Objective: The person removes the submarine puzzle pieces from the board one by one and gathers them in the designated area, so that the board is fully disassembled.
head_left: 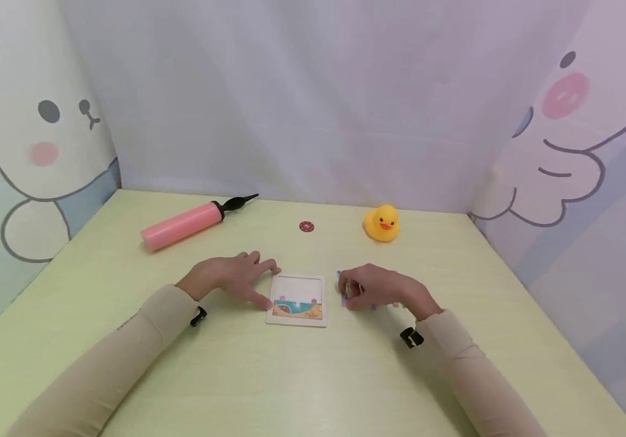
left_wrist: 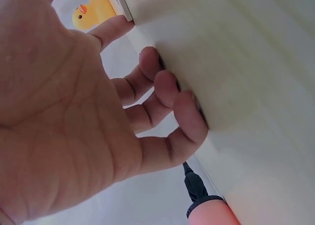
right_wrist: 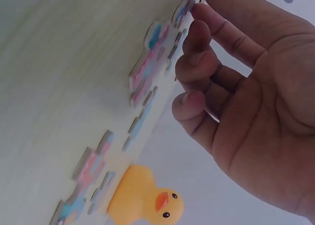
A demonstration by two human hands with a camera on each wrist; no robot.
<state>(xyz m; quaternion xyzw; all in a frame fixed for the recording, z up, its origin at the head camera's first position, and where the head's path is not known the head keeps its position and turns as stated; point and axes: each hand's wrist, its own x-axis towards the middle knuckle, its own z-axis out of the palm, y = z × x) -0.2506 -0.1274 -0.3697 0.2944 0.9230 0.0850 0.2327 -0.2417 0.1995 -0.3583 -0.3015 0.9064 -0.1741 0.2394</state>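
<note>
A square white puzzle board (head_left: 297, 323) lies on the table, its lower part filled with a beach-coloured picture and its upper part bare. My left hand (head_left: 236, 279) is spread at its left side, thumb and index fingertip touching the edge; the other fingers (left_wrist: 189, 116) bend loosely against the table. Just right of the board, my right hand (head_left: 375, 285) pinches a colourful puzzle piece (right_wrist: 181, 11) between thumb and index finger. The hand hides most of this piece. More loose puzzle pieces (right_wrist: 147, 70) lie flat beneath and beside that hand.
Behind the hands stand a yellow rubber duck (head_left: 382, 224), a red round chip (head_left: 306, 226) and a pink hand pump (head_left: 184, 226) with a black nozzle. Cloth curtains (head_left: 291, 109) with cartoon animals border the table's back and sides.
</note>
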